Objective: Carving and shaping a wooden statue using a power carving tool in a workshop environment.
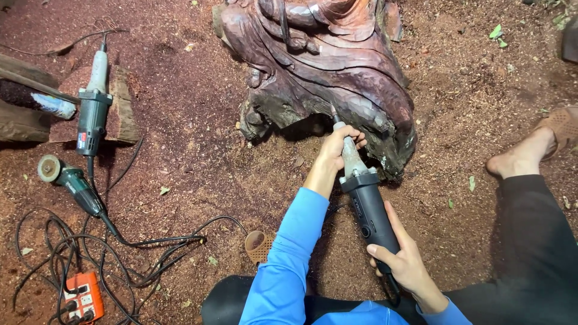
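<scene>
Wood, carved: a dark reddish-brown wooden sculpture (328,66) with flowing folded ridges lies on the ground at top centre; its lower edge is rough and uncarved.
Tool in use: a long-necked die grinder (361,186), grey neck and black body, points up and away from the person, its tip meeting the sculpture's lower edge (the bit itself is too small to make out).
Left hand (338,147): fingers wrapped around the grinder's slim grey neck, just below the tip; blue sleeve reaching to the wrist.
Right hand (404,256): closed around the rear of the black body, thumb lying along its side, near where the cord leaves.
Ground: reddish sawdust (198,138) covers the whole floor, with a few green leaf scraps.
Legs: dark trousers; a bare right foot (521,157) rests on the sawdust right of the sculpture, a brown sandal (563,123) just beyond it.
Spare tools, left: a second die grinder (93,102) lies on a flat wood block (120,108); a green angle grinder (69,180) with its disc lies just below it.
Cables: black cords (120,253) loop across the sawdust to an orange power strip (83,298) at lower left.
Between the knees: a brown perforated sandal (259,245) lies near the left arm.
</scene>
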